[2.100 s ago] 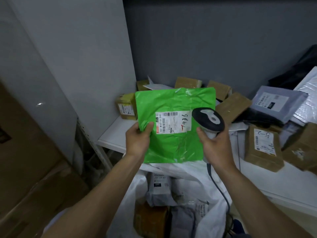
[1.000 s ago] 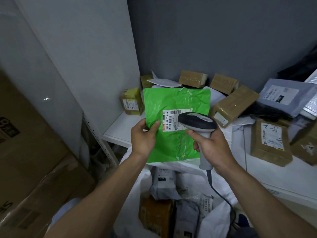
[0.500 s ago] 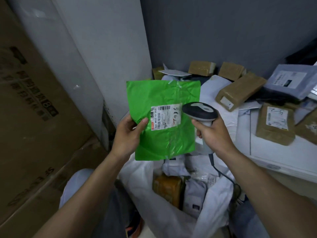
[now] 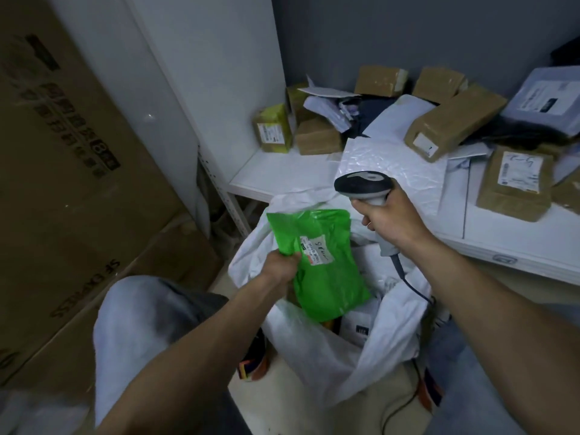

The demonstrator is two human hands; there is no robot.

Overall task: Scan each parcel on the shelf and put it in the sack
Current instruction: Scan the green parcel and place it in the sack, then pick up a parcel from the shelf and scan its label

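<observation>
Scan likely done: our left hand [image 4: 281, 266] has lowered the gripped green plastic mailer [image 4: 329, 271] into the white sack [image 4: 314, 334]; our right hand [image 4: 386, 219] holds the grey scanner [image 4: 364, 183].

Left hand [image 4: 279, 266] low, fingers curled gripping, right hand [image 4: 384, 219] higher, fist clenched

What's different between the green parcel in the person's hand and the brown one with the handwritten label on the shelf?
The green parcel is a soft, crumpled plastic bag; the brown parcel is a boxy packet. The left hand grips the green parcel at the white sack's mouth; the brown parcel lies untouched on the shelf. The green parcel hangs tilted; the brown parcel lies flat. Both carry white labels with handwriting.
</observation>
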